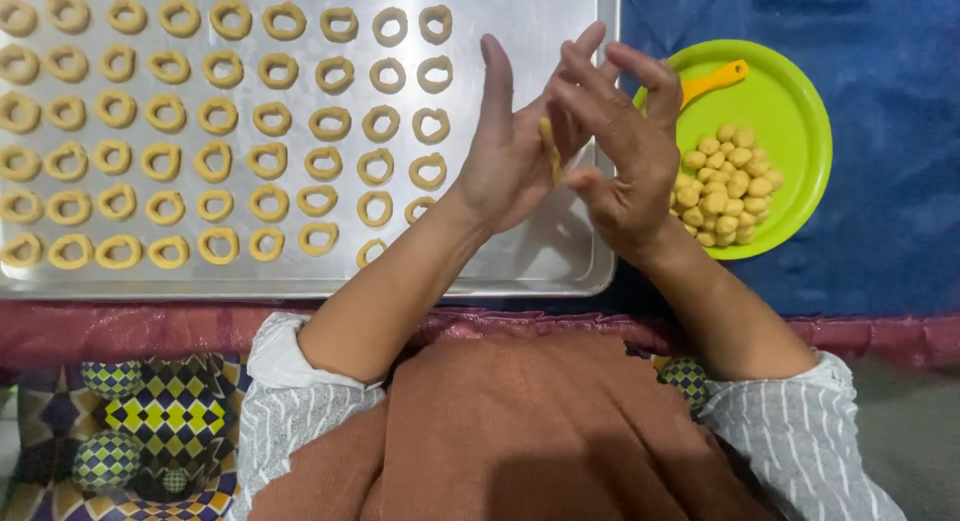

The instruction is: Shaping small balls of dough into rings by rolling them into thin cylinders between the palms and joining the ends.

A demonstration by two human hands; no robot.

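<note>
Sleeves of grey-and-white striped cloth [290, 406] sit nearest, pushed up to the elbows above a brown garment [540, 431], and both bare forearms rise from them toward the middle of the view. Up there the left hand [510, 151] and the right hand [625, 151] are pressed palm toward palm, fingers stretched out straight, with a thin stick of pale yellow dough [549, 149] caught upright between them; only a short length of it shows in the gap. Under the left forearm lies a big metal baking tray [540, 266] on the bench, and rows of small dough rings [270, 161] fill most of it, leaving its right-hand corner bare beneath the hands. Just right of the tray, partly behind the right hand, a lime-green plate [790, 101] holds a heap of little dough balls [725, 186] and an orange handle [715, 79] that rests against its upper rim. A blue cloth [880, 41] covers the bench under the plate, and a dark red edge [130, 326] runs along the near side.
</note>
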